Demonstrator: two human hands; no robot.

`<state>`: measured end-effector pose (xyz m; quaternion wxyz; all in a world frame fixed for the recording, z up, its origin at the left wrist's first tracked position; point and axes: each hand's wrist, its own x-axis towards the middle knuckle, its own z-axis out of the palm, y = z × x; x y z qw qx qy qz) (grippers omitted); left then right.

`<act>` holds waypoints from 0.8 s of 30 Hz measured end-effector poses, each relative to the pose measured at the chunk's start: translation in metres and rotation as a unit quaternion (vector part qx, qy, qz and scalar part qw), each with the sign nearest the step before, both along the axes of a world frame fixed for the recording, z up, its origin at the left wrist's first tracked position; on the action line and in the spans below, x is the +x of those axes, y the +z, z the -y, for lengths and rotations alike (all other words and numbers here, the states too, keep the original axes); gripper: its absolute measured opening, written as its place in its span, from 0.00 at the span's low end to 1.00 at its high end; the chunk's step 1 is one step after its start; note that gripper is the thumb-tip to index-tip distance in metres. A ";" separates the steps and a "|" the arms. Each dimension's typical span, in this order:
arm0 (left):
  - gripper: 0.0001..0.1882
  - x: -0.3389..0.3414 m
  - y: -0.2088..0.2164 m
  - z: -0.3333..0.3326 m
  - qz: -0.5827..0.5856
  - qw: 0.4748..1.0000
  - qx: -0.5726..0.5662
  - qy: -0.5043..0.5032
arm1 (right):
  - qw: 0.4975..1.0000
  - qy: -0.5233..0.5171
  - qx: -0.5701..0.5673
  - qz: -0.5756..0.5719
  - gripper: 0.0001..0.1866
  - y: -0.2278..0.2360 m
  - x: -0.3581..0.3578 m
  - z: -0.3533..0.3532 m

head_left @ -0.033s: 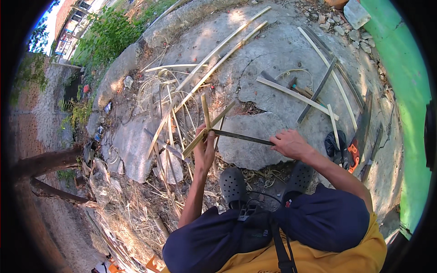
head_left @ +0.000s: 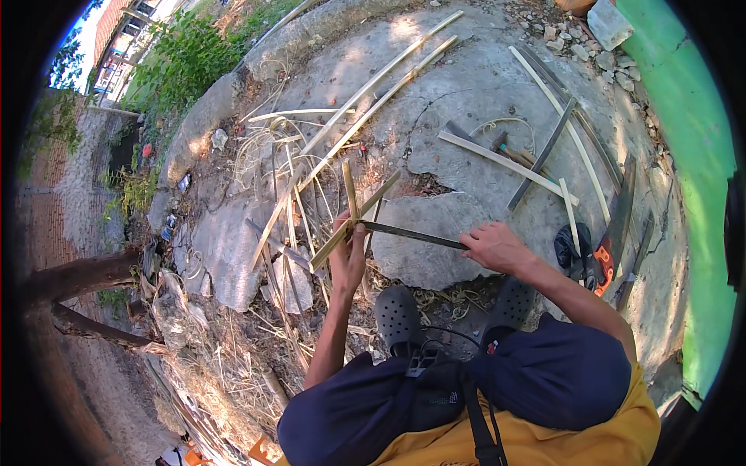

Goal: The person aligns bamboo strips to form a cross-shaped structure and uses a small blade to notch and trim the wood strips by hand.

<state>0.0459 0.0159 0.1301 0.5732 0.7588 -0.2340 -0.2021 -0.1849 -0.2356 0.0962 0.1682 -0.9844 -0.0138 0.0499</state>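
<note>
Dark strip: spans between the hands, long axis running left to right, its right end slightly nearer the person. Left end meets a cluster of crossed slats at the left hand; right end reaches the right hand. Strip therefore lies to the right of the left hand.

Left hand: grasping the cluster at its crossing, thumb nearest the strip's end. Right hand: fingers closed around the strip's far end; exact finger contact unclear.

Both hands are in front of the knees, just beyond the clogs, at the near edge of a cracked concrete slab. Two long pale slats lie from its far edge toward the left; a saw lies by its right edge. Stones collect at the far right corner.

Room: outdoors; green wall right, bush far left.
</note>
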 end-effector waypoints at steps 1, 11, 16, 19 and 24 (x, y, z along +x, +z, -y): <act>0.16 0.001 -0.001 -0.001 -0.001 1.000 -0.001 0.000 | 1.000 0.000 -0.001 -0.001 0.16 0.002 0.000 -0.003; 0.15 0.018 -0.016 -0.019 -0.038 0.998 -0.058 0.000 | 0.998 -0.002 0.040 0.039 0.15 -0.012 0.010 -0.023; 0.14 0.017 -0.021 -0.017 -0.049 0.997 -0.062 0.000 | 0.998 -0.006 0.051 0.042 0.17 -0.019 0.009 -0.021; 0.14 0.016 -0.019 -0.015 -0.047 0.997 -0.069 0.002 | 0.997 -0.008 0.058 0.039 0.17 -0.019 0.010 -0.020; 0.14 0.014 -0.022 -0.014 -0.037 0.998 -0.046 0.011 | 0.995 -0.015 0.066 0.067 0.17 -0.021 0.008 -0.021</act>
